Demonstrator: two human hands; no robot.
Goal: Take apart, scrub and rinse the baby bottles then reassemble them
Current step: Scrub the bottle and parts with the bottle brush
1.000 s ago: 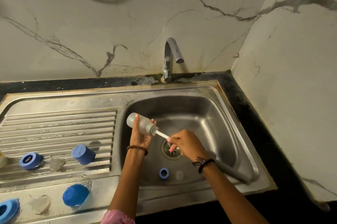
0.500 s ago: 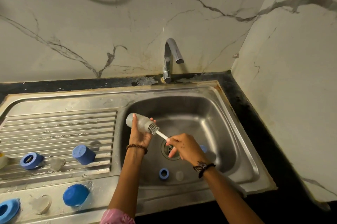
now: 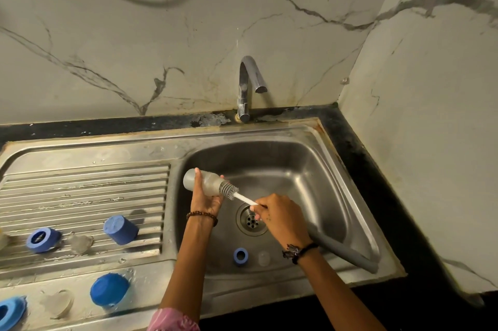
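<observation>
While the left hand (image 3: 205, 197) gripped the bottle (image 3: 202, 182) over the sink (image 3: 310, 169), mouth toward four o'clock, the right hand (image 3: 280, 216) pinched the brush (image 3: 237, 194) handle, its bristles seemingly just at the mouth.

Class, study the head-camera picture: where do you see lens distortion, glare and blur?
Head view: wide-angle bending curves the sink rim and wall corner; soft glare on the tap and basin; dim, warm light; the grey hose and frame edges look blurred.
</observation>
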